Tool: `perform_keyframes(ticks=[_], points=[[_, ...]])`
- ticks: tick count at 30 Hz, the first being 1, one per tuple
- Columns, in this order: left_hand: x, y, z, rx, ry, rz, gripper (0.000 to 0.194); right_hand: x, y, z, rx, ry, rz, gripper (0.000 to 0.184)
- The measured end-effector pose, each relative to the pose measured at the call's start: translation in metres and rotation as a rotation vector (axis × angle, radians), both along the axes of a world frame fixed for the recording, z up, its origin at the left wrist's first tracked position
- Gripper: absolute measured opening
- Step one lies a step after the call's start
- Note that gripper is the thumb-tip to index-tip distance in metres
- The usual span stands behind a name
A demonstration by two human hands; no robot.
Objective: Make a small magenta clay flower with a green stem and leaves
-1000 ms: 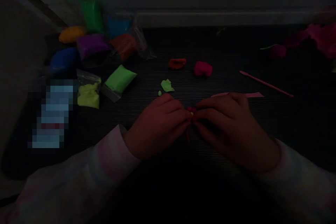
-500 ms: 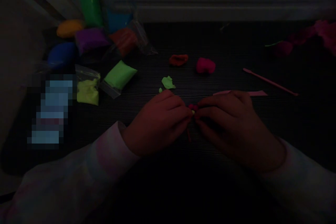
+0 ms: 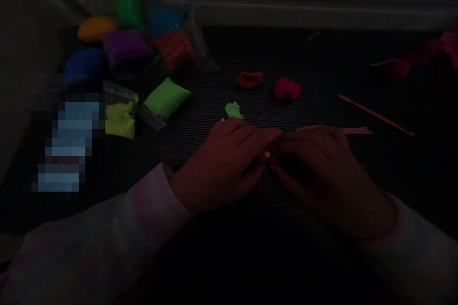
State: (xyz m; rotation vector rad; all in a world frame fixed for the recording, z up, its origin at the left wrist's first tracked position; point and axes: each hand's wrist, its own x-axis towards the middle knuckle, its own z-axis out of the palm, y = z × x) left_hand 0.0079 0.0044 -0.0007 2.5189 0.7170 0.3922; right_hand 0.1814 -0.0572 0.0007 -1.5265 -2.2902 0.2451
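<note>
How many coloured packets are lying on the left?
8: green packet and light-blue packet at the back; orange packet, purple packet and red-orange packet next; dark-blue packet below orange; yellow packet and light-green packet nearest. Others may be hidden.

Readable text: none | lit, pixelated screen (image 3: 67, 137): pale-blue blocks with one dark-red band, content illegible | zip bag of yellow clay (image 3: 120, 120), light-green packet (image 3: 167, 97), purple packet (image 3: 127, 46): lettering indiscernible in the dim light
</note>
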Motion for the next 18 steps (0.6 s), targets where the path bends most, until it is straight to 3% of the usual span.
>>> perform_keyframes(ticks=[8, 15, 18], points=[[-0.001, 0.003, 0.001, -0.056, -0.038, -0.043, 0.039, 0.005, -0.003, 0.008, 0.031, 0.048, 0.003, 0.02], [-0.004, 0.005, 0.006, -0.144, -0.06, -0.073, 0.041, -0.01, -0.022, 0.01, -0.019, 0.118, 0.18, 0.009], [-0.003, 0.006, 0.007, -0.151, -0.061, -0.056, 0.039, -0.016, -0.025, 0.008, -0.024, 0.12, 0.18, 0.007]])
